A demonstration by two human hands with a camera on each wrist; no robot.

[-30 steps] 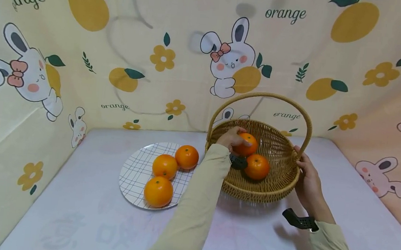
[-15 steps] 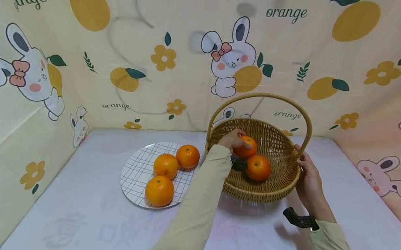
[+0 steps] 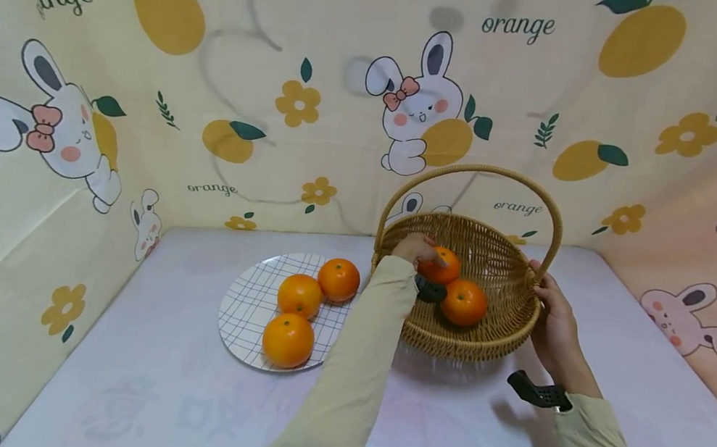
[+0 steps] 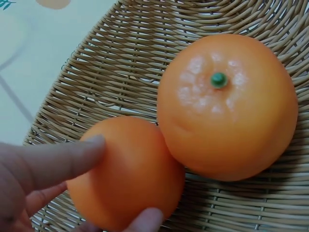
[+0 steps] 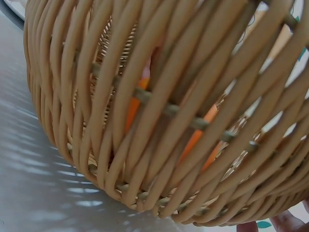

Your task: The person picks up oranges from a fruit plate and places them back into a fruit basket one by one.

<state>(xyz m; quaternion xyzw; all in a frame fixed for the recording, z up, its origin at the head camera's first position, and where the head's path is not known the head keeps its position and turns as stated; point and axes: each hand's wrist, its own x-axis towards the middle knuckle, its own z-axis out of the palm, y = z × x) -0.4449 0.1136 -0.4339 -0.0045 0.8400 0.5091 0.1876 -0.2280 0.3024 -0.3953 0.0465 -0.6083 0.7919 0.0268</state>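
Inside the wicker basket, my left hand holds an orange, its fingers spread round the fruit. In the left wrist view that orange sits low against the woven wall, touching a second orange with a green stem end. The second orange lies in front of the first in the head view. My right hand grips the basket's right rim by the base of the handle. Through the weave in the right wrist view, strips of an orange show.
Left of the basket, a round white plate with a grid pattern bears three oranges. The basket's tall arched handle rises over the opening. A printed cloth hangs behind the white table.
The left hand and its orange have sunk slightly deeper into the basket. The whole view has shifted a little to the right. The right hand keeps its place on the rim.
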